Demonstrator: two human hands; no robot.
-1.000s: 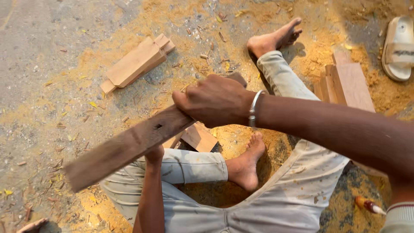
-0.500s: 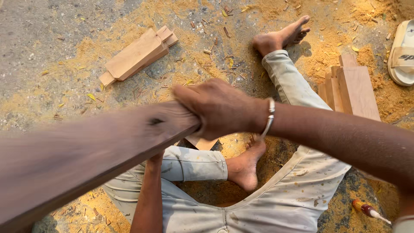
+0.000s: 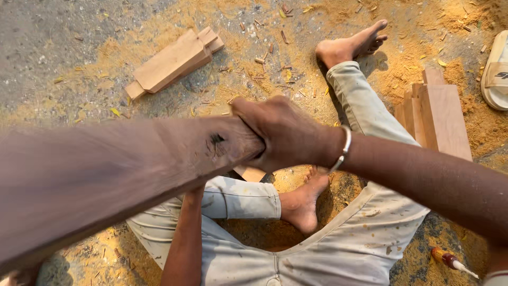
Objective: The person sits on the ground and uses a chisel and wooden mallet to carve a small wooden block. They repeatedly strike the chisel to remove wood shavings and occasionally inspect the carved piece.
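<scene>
A long dark wooden plank (image 3: 106, 180) is being gripped at its near end by the right hand (image 3: 286, 135), whose fingers are wrapped tightly around it; the plank is being held above the lap, slanting out to the left and blurred towards its far end. The left hand is hidden behind the plank, so its state cannot be told; only the forearm is being shown below it. Cut wooden blocks (image 3: 172, 61) are lying on the sawdust beyond, more boards (image 3: 442, 119) beside the outstretched leg, and a screwdriver (image 3: 450, 260) near the hip.
</scene>
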